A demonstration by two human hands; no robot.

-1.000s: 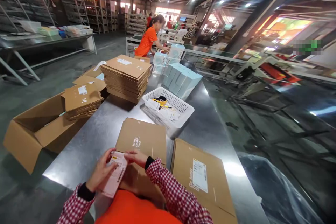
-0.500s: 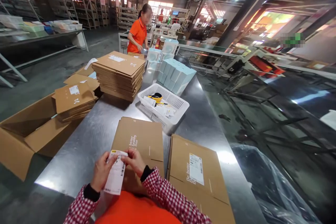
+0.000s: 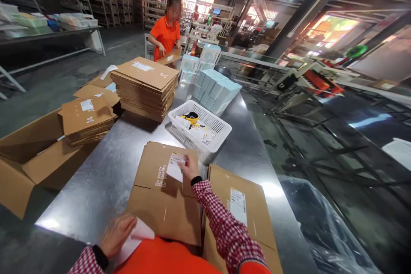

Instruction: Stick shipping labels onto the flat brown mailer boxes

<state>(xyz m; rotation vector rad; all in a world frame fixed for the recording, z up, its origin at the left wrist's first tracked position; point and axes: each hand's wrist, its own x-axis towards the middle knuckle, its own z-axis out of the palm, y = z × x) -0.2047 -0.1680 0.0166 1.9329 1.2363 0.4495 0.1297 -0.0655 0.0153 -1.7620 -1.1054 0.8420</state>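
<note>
My right hand [image 3: 190, 168] pinches the right edge of a white shipping label [image 3: 175, 168] between its fingers [image 3: 182, 164]. The label is over the top part of a flat brown cardboard box [image 3: 160, 212] in front of me, just beside the words "Be better". I can't tell if it touches the box or is a tiny bit above it.

My left hand [image 3: 118, 232] is low down by my tummy, with its fingers bent over a bit of white paper [image 3: 143, 231] — I can't see its thumb well.

The flat box lies on the shiny metal worktop [image 3: 93, 188]. Close on its right is another flat cardboard box [image 3: 261, 201], and that one has a label [image 3: 238, 203] on it, partly behind my checked sleeve [image 3: 221, 216]. Farther up sits a white basket [image 3: 224, 132] with papers and something yellow and black inside. Left of the basket is a tall stack of flat cardboard [image 3: 144, 94]; past it are light blue boxes [image 3: 216, 87]. A person in an orange shirt [image 3: 165, 36] stands at the far end.
</note>
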